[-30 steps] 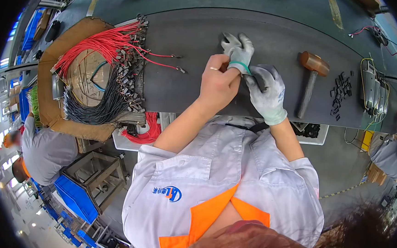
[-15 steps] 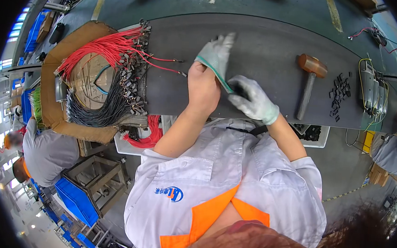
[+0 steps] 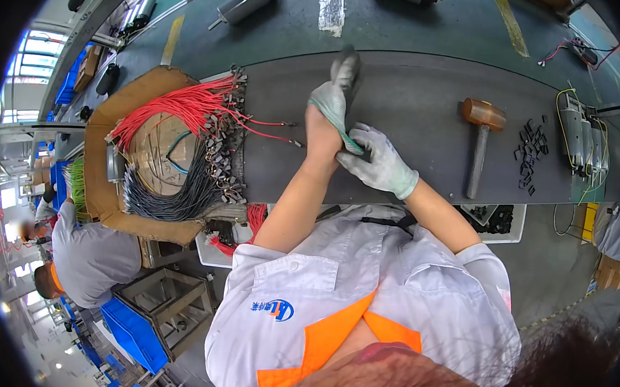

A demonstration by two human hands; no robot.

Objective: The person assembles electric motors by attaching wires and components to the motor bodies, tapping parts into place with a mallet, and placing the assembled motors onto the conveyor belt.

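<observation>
My left hand (image 3: 334, 98) points upward over the dark mat, partly inside a grey-white work glove (image 3: 328, 101) with a green cuff edge. Its fingers are stretched out and slightly blurred, and the wrist below is bare. At the loose cuff, the fingers of my right hand (image 3: 380, 162) close on the glove's green edge. This right hand wears a matching glove with darkened fingertips. To the right on the mat lies a mallet (image 3: 483, 116) with a brown head and grey handle. Beyond it several small black pieces (image 3: 531, 148) are scattered.
On the left a cardboard box (image 3: 103, 125) holds red wires (image 3: 176, 105) and black wires (image 3: 162, 197) with connectors. Grey cylindrical motors (image 3: 248, 4) lie at the back. Metal parts with yellow wires (image 3: 580, 140) stand far right. A co-worker in grey (image 3: 97, 254) is at lower left.
My right hand has moved slightly left, and its fingers now close on the cuff. My left fingers point more steeply upward. The whole view has shifted, showing more of the bench's back.
</observation>
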